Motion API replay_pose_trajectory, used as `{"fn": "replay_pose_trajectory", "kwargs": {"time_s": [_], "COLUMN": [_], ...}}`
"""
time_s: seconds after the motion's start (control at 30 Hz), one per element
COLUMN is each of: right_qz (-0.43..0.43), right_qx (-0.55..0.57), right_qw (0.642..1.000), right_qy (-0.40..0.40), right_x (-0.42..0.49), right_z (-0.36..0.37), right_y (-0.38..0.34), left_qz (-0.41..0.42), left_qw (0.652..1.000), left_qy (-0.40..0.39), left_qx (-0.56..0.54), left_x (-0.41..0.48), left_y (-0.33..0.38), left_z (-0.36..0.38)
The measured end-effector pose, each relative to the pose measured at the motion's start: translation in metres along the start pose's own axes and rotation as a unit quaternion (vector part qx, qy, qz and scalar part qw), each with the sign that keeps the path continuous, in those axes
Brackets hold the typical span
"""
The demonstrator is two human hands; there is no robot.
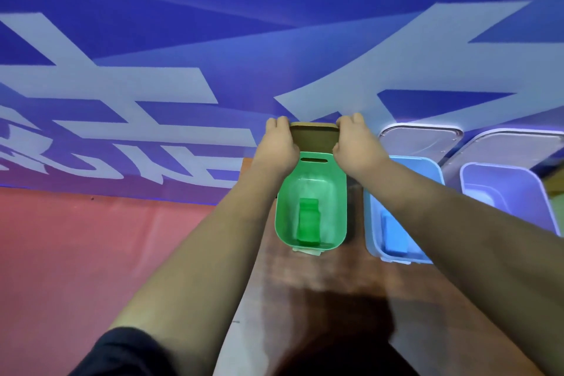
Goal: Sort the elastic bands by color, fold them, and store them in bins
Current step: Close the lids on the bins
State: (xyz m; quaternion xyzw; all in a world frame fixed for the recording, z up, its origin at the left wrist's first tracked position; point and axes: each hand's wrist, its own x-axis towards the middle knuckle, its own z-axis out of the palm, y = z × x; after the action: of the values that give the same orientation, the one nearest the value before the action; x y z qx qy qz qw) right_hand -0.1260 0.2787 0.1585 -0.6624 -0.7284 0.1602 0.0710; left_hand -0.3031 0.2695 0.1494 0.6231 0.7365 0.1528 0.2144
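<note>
both hands, left hand [279, 143] and right hand [355, 143], grip the brown lid [314, 137] by its sides behind the green bin [311, 180]; folded green band [309, 220] lies inside. risk: lid lands crooked, shoving bin.

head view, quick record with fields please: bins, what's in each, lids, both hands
green bin: open, folded green band inside
blue bin: open, folded blue band inside
purple bin: open, contents unclear
brown lid: at the green bin's far end, side edges gripped by left hand and right hand
clear lids: two, behind the blue and purple bins
surface: wooden table
</note>
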Motion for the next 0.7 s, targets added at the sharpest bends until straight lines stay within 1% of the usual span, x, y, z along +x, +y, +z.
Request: {"fn": "replay_pose_trajectory", "kwargs": {"time_s": [0.1, 0.2, 0.33, 0.47, 0.6, 0.7], "right_qz": [-0.011, -0.018, -0.049, -0.083, -0.105, -0.101], "right_qx": [-0.028, -0.033, -0.031, 0.012, 0.075, 0.079], "right_qw": [1.000, 0.999, 0.997, 0.993, 0.987, 0.990], "right_qy": [-0.002, -0.004, 0.048, 0.080, 0.095, 0.056], "right_x": [-0.002, -0.004, -0.021, -0.054, -0.098, -0.125], "right_z": [0.005, 0.005, -0.006, -0.008, 0.014, 0.029], "right_y": [0.004, 0.010, 0.012, 0.018, 0.027, 0.033], "left_qz": [0.017, 0.042, 0.062, 0.088, 0.112, 0.123], "left_qw": [1.000, 0.999, 0.995, 0.986, 0.986, 0.987], "left_qy": [0.004, 0.014, 0.064, 0.101, 0.085, 0.067], "left_qx": [0.015, -0.008, -0.050, -0.095, -0.085, -0.079], "left_x": [-0.002, -0.007, -0.022, -0.051, -0.094, -0.125], "left_y": [-0.003, -0.007, -0.009, -0.019, -0.038, -0.049], "left_z": [0.000, -0.001, -0.005, -0.006, 0.008, 0.025]}}
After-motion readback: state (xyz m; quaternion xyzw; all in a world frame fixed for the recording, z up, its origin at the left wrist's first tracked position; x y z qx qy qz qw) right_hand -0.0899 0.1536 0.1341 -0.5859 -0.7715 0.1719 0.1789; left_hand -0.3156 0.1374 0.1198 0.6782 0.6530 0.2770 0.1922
